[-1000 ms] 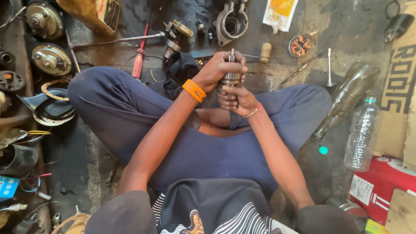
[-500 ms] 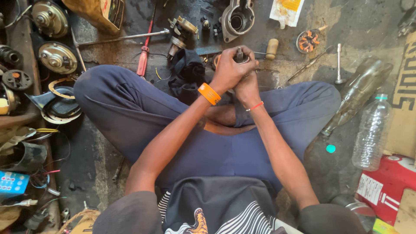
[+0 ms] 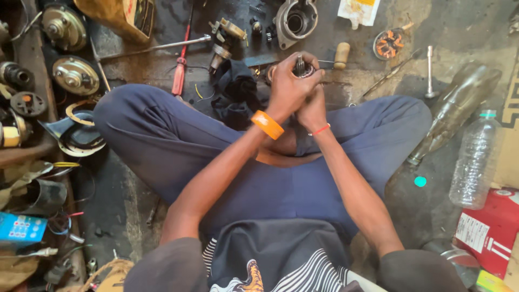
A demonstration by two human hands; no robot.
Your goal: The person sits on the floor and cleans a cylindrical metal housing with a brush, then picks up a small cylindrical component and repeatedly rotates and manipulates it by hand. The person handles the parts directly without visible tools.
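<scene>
Both hands clasp one ribbed metal motor part (image 3: pixel 300 66) above the crossed legs, at 12 o'clock from the torso. Left hand (image 3: pixel 289 86), orange wristband, has its grip closed around the part; right hand (image 3: pixel 312 107) is closed beneath it. Red-handled screwdriver (image 3: pixel 180 75) lies at 10 o'clock on the floor (image 3: pixel 378 86); clear plastic bottle (image 3: pixel 477 159) at 3 o'clock.

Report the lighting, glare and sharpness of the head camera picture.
Head view: soft, even daylight, no hard shadows; the floor is dark and oily with a dull sheen. Faint glare on the plastic bottle. Left hand and right hand are sharp, clasped around a metal part; wide-lens bending at the edges.
</scene>
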